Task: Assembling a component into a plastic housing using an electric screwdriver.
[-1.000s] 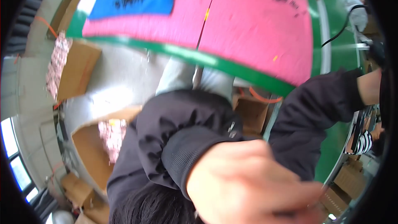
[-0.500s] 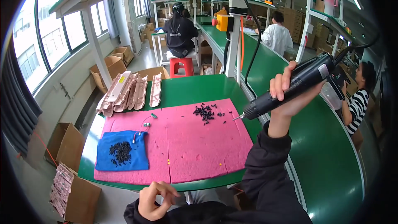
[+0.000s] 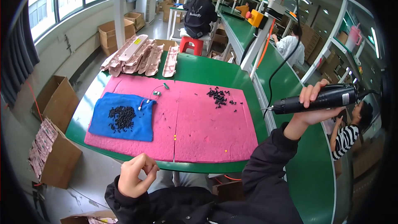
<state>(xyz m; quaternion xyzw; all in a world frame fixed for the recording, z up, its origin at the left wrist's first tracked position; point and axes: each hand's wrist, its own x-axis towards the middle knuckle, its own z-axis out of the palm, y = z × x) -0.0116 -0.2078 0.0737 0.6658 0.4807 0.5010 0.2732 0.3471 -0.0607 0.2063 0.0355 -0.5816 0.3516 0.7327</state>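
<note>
R hand (image 3: 310, 117) has fingers wrapped firmly round the black power driver (image 3: 336, 96), held up right of the pink mat (image 3: 211, 130), bit touching nothing. L hand (image 3: 137, 176) is curled nearly closed by the table's (image 3: 211, 167) front edge, nothing visible in it. Prob. betw. pcs: no part under the bit. Left over: loose black screws (image 3: 122, 118) on blue cloth (image 3: 99, 118), a 2nd pile (image 3: 217, 96) far R on mat, wired bits (image 3: 156, 93) by cloth, pink strips (image 3: 132, 54) stacked back L.

Left hand (image 3: 135, 176): palm hidden from view. Electric screwdriver (image 3: 333, 98): bit tip too small to resolve. Small black parts (image 3: 122, 118) on blue cloth (image 3: 139, 133): exact form indistinct. Lower carton (image 3: 75, 220): cut off by bottom edge.
</note>
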